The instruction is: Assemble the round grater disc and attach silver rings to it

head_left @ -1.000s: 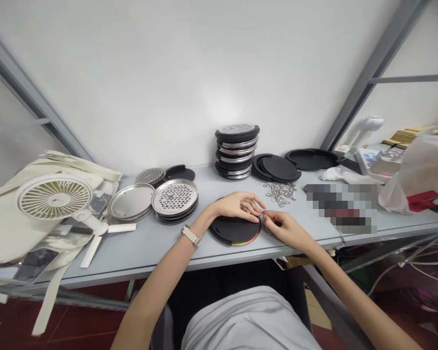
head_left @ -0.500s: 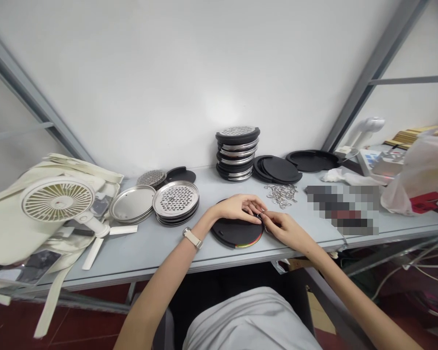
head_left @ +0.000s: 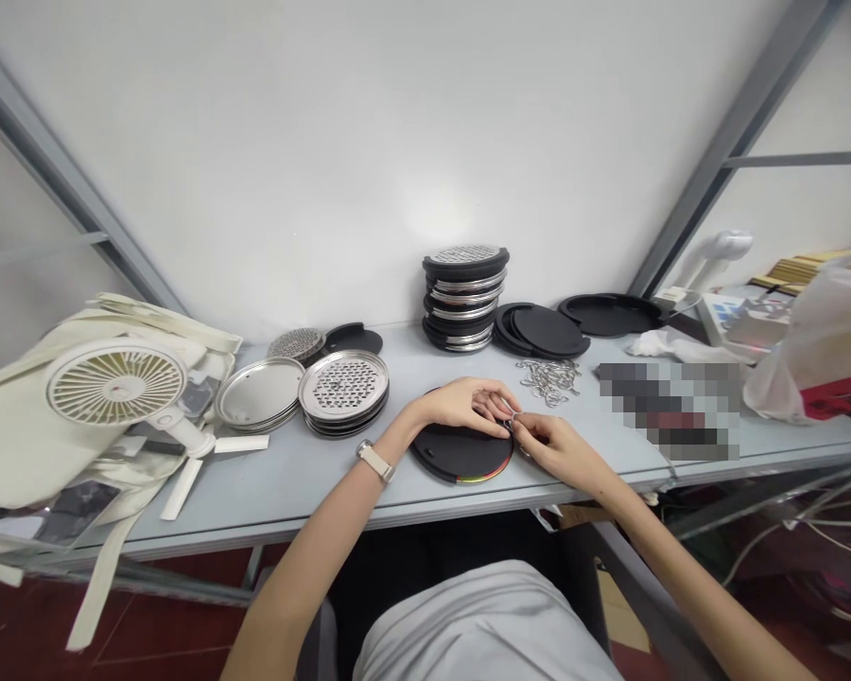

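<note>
A black round disc [head_left: 460,457], its right front rim striped red, yellow and green, lies flat on the table in front of me. Over it rests my left hand [head_left: 464,404], a light-banded watch on the wrist. Its thumb and fingertips close around a small silver wire ring [head_left: 509,424] at the disc's right edge. From the other side, my right hand [head_left: 551,446] pinches the same ring between thumb and forefinger. Part of the ring and the disc's far rim are covered by my fingers. Just beyond is a loose pile of silver wire rings [head_left: 551,380].
Behind stands a tall stack of black and silver discs [head_left: 466,301], with black round trays [head_left: 549,331] to its right. Leftward are perforated metal plates [head_left: 345,386], plain metal plates [head_left: 261,392] and a white fan [head_left: 124,383] on a cream bag. A plastic bag [head_left: 808,340] sits at right.
Both hands stay almost in place at the disc's right edge. The right fingertips have shifted slightly, and more of the silver ring shows between the hands. The whole view has moved a little.
</note>
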The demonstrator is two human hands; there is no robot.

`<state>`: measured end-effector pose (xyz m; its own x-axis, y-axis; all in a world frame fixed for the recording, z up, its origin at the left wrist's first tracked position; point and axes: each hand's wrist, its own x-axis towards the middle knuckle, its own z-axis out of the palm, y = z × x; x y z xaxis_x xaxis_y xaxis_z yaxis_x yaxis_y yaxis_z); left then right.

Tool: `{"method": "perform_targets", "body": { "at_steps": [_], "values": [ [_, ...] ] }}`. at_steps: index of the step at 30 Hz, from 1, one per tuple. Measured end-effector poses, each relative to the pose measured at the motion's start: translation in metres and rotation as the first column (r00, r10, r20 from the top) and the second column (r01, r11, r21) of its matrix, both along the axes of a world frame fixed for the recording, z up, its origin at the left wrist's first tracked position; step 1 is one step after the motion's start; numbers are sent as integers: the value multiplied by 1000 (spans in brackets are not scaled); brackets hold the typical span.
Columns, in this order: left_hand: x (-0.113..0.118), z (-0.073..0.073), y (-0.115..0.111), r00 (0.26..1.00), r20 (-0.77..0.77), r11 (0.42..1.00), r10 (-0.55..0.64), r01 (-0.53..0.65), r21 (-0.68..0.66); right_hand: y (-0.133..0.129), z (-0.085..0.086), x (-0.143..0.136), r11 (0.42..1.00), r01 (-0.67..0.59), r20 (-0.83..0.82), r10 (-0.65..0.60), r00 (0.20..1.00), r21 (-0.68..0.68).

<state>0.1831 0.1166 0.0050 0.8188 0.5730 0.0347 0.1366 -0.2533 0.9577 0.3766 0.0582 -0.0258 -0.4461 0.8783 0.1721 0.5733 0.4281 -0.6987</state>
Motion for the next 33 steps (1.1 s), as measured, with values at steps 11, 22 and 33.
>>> {"method": "perform_targets", "body": {
  "at_steps": [11,22,33],
  "values": [
    [0,1,-1,1000,-12,1000,-10,9,-18,0,0,0,999,-30,-53,28,998,-38],
    [0,3,-2,1000,4,1000,2,-2,-27,2,-2,1,999,-18,-32,17,999,-32],
    [0,0,0,1000,20,1000,-14,15,-24,3,-4,2,1000,-23,0,23,1000,-10]
  ]
}}
